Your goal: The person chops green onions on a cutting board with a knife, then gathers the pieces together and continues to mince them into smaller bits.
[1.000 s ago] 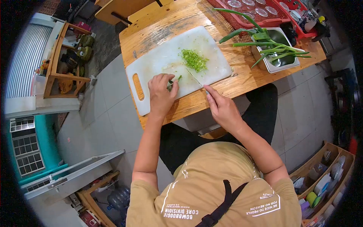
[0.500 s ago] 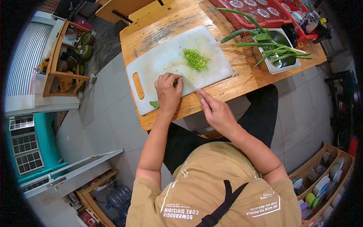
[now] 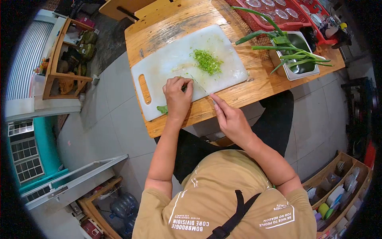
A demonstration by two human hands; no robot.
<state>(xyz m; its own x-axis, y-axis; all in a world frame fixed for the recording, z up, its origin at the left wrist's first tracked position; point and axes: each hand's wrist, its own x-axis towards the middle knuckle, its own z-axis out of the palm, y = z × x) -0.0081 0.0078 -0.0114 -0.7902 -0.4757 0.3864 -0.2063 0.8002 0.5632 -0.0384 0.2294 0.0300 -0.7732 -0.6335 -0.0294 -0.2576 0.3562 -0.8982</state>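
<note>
We flag a nick first: the thin metal knife (image 3: 201,87) sits just beside the curled fingertips of the left hand (image 3: 180,93), so a slipping blade or stray thumb could cause a cut. A loose pinch could let the dark green stalk (image 3: 184,87) roll. It lies inside the left hand, clamped between thumb and fingers, mostly hidden. Right hand (image 3: 227,115) is closed around the knife handle. A ragged green leaf (image 3: 162,109) lies just left of the left wrist; we can't tell if it joins the stalk. Finely chopped green pile (image 3: 207,62): ahead and right of the left hand, on the white plastic board (image 3: 159,65).
</note>
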